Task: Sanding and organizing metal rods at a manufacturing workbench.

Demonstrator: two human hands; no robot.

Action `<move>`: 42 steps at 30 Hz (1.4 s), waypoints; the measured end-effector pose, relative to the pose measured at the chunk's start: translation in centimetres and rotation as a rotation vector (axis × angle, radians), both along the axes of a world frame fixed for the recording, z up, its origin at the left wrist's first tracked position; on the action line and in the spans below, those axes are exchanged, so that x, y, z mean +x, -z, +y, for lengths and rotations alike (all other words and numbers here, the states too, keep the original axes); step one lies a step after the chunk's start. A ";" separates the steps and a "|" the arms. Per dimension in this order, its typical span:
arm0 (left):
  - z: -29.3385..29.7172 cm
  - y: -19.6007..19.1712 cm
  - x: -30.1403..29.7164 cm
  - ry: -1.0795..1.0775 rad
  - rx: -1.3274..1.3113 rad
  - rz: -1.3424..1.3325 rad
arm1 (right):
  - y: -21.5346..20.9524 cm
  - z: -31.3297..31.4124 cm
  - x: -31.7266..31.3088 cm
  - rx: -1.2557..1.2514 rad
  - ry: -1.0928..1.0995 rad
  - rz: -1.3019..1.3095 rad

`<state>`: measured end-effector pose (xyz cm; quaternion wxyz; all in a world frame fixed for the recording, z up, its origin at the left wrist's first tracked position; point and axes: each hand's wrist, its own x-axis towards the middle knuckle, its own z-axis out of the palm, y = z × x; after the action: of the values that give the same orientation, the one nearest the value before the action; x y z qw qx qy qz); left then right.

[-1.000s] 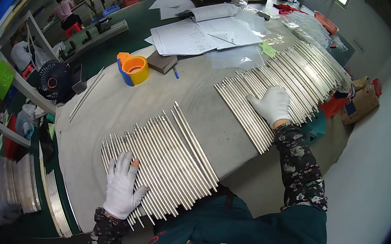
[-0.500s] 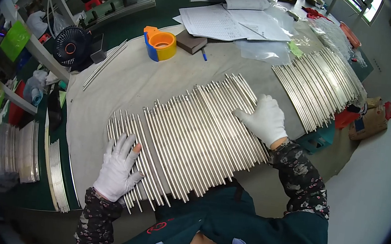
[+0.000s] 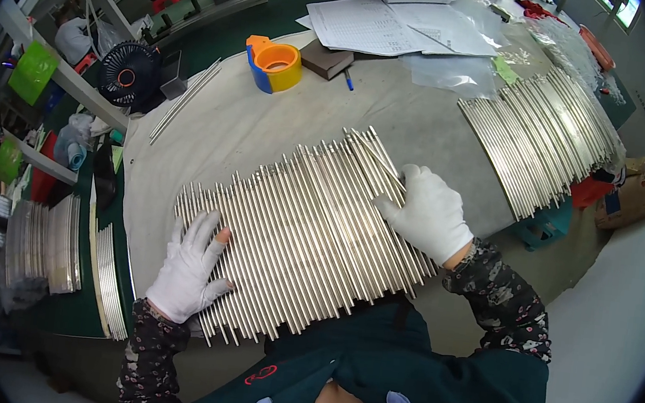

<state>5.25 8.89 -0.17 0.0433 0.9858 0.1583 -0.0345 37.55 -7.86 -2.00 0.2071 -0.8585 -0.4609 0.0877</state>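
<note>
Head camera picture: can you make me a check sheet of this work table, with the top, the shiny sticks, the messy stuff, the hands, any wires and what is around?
Surface: grey cloth-covered table, green bench beyond.
Job's things: near batch of thin metal rods lying side by side in front of the person; second batch of rods further right.
Clutter: orange and blue tape dispenser, papers, clear plastic bags, a few loose rods.
Grippers: left hand and right hand, white-gloved, flat on the near batch.
Cables: nothing seen.
Surroundings: small black fan, cardboard box on the floor, another person far back.
</note>
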 end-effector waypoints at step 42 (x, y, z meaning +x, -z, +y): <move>3.5 4.8 29.3 0.171 0.031 -0.024 | 3.0 -14.6 0.5 0.310 -0.526 0.715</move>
<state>34.58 12.43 -4.93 0.0271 0.9966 0.0736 -0.0239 38.01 -22.45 -4.98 0.4496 -0.5874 -0.5700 0.3575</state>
